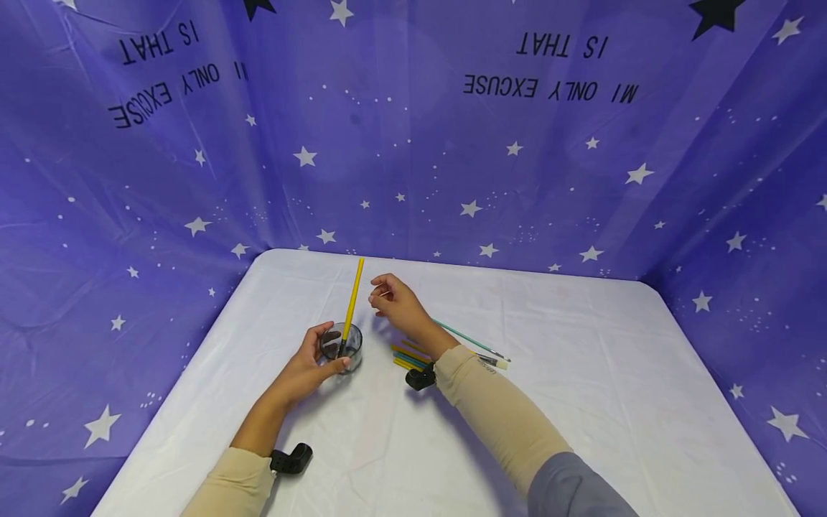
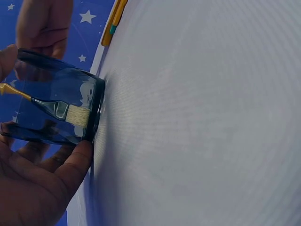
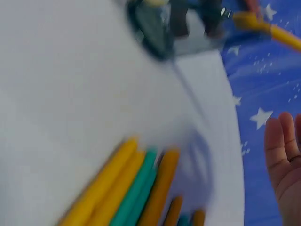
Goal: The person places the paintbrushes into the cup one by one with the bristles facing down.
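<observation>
The left hand [image 1: 309, 366] is gripping the glass cup [image 1: 341, 347] on the white bench [image 1: 581, 402], thumb and fingers curling round its wall. A yellow paintbrush [image 1: 352, 305] is standing in it, bristles down, handle leaning toward 12 o'clock. The right hand [image 1: 397, 305] is hovering just at the handle's 3 o'clock, fingers loosely relaxed and holding nothing, with the spare brushes [image 1: 410, 355] lying beneath its wrist.

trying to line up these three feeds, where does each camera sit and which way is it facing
Head: worn on the head, looking forward and down at the white table; both forearms, the left hand and the right hand show.
Left wrist: low by the tabletop, facing the glass cup with the yellow brush in it; thumb and fingers around the cup show.
Right wrist: above the loose brush handles, blurred; the edge of the open palm shows.
Shared: all three catch the cup and yellow brush.
</observation>
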{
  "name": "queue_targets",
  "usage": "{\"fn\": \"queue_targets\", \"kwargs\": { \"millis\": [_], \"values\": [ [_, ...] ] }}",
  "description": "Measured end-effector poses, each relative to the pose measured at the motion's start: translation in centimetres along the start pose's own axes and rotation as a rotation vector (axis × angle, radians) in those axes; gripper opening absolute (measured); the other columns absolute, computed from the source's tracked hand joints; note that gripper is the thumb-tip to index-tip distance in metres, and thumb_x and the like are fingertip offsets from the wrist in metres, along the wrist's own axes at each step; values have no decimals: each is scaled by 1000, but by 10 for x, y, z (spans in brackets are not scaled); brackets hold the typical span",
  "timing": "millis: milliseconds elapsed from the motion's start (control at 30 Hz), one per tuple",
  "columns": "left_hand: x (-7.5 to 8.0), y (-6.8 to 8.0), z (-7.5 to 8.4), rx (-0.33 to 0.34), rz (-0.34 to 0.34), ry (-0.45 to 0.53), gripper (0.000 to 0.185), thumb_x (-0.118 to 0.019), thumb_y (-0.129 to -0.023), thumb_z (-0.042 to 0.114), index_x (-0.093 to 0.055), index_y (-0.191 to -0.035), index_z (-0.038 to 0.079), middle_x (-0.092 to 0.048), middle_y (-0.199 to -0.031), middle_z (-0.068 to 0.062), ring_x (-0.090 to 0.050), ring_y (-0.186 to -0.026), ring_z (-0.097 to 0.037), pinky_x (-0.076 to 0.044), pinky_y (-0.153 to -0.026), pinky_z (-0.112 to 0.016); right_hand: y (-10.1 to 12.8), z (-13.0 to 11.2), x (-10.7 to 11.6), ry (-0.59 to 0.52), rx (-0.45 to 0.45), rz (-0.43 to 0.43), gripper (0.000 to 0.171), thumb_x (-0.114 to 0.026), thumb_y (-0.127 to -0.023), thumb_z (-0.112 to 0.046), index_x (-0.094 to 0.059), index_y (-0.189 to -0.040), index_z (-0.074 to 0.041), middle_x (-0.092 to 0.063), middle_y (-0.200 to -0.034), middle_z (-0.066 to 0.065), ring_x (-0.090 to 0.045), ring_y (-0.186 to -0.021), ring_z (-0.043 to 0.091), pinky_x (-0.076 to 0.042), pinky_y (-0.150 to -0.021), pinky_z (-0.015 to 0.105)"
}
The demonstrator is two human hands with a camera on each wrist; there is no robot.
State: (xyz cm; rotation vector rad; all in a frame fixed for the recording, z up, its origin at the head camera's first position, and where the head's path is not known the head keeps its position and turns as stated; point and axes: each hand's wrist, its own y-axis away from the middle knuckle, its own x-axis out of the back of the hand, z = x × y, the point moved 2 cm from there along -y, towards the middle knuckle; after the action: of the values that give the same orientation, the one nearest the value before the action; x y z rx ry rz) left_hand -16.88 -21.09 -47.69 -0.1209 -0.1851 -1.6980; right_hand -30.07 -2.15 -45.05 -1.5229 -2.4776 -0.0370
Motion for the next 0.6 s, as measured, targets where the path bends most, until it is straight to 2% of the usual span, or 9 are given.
{"fn": "queue_targets", "kwargs": {
  "millis": [167, 400, 600],
  "values": [
    [0, 0, -1, -6, -4, -11, 84, -75, -89, 15, -21, -152, 5, -39, -150, -22, -33, -141, -41, -19, -115, -52, 1, 16, 20, 133, -34, -25, 33, -62, -98, -9, -54, -128, 3, -60, -104, 10, -63, -93, 27, -56, -75, 39],
    [1, 1, -2, -6, -6, -4, 83, -75, -90, 15, -21, -152, 7, -38, -150, -22, -33, -141, -41, -19, -115, -53, 4, 32, 49, 363, -97, -131, 30, -60, -100, -14, -56, -128, -3, -61, -103, 3, -63, -91, 19, -52, -72, 30],
    [0, 0, -1, -17, -10, 6, 83, -74, -90, 14, -20, -152, 6, -38, -150, -22, -33, -141, -40, -19, -115, -52, 7, 33, 71, 498, -94, -170, 25, -58, -100, -10, -59, -123, -3, -61, -100, 5, -62, -85, 18, -51, -71, 31]
  ]
}}
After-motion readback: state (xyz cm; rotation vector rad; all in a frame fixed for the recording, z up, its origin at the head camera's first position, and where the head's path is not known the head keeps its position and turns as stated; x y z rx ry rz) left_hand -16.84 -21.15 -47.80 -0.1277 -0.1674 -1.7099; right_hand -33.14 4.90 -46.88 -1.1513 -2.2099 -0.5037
